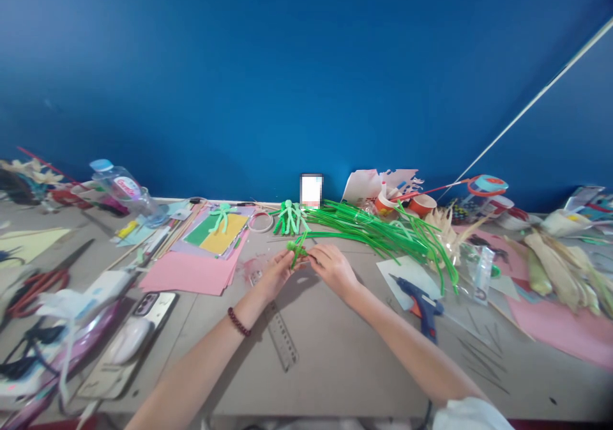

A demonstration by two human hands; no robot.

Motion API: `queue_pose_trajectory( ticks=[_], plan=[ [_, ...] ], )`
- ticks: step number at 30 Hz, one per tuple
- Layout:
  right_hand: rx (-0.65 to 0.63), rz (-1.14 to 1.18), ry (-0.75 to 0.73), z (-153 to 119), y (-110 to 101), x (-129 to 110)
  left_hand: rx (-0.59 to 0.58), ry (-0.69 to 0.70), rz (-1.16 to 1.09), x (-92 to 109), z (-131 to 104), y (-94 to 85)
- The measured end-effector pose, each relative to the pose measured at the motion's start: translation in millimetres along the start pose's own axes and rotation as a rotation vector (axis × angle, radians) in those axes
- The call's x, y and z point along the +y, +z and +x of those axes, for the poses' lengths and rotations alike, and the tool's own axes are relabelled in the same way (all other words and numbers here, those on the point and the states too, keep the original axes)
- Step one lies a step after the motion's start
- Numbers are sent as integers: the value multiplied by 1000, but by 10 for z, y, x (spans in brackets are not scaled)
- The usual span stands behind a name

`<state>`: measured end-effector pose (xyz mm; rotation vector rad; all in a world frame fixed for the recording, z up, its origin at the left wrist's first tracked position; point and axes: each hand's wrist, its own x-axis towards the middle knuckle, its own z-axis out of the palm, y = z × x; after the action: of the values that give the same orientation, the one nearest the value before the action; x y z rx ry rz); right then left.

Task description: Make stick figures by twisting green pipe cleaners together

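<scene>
Near the middle of the table, my left hand [278, 274] has its fingers closed on a small green pipe-cleaner piece [297, 250]. My right hand [333, 269] meets it from the right, its fingertips pinched at the piece's right side. Green strands stick up and down from the piece between the hands. Just behind stand light and dark green pipe-cleaner figures [288, 218]. A pile of long green pipe cleaners [383, 230] spreads behind my right hand. Under my left forearm lies a clear ruler [282, 339].
A blue glue gun [421, 305] lies right of my right arm. Pink paper [191, 271], a phone [129, 344] and red-handled scissors [41, 289] are at the left. A bottle [122, 186] and paper cups [422, 205] stand near the blue wall [306, 85].
</scene>
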<state>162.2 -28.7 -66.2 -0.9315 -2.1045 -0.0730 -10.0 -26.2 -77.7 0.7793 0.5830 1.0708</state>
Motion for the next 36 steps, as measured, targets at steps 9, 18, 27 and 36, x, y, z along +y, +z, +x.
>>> queue_pose_trajectory(
  ticks=[9,18,27,36],
  plan=[
    [-6,-92,25,-65,83,-19,227,-54,29,-62,-1,37],
    [-13,0,89,-77,83,-46,223,-25,64,-96,13,7],
    [-170,601,672,27,53,-42,267,-8,141,-32,34,-21],
    [-422,1154,1055,17,40,29,258,-11,163,12,30,-22]
  ],
)
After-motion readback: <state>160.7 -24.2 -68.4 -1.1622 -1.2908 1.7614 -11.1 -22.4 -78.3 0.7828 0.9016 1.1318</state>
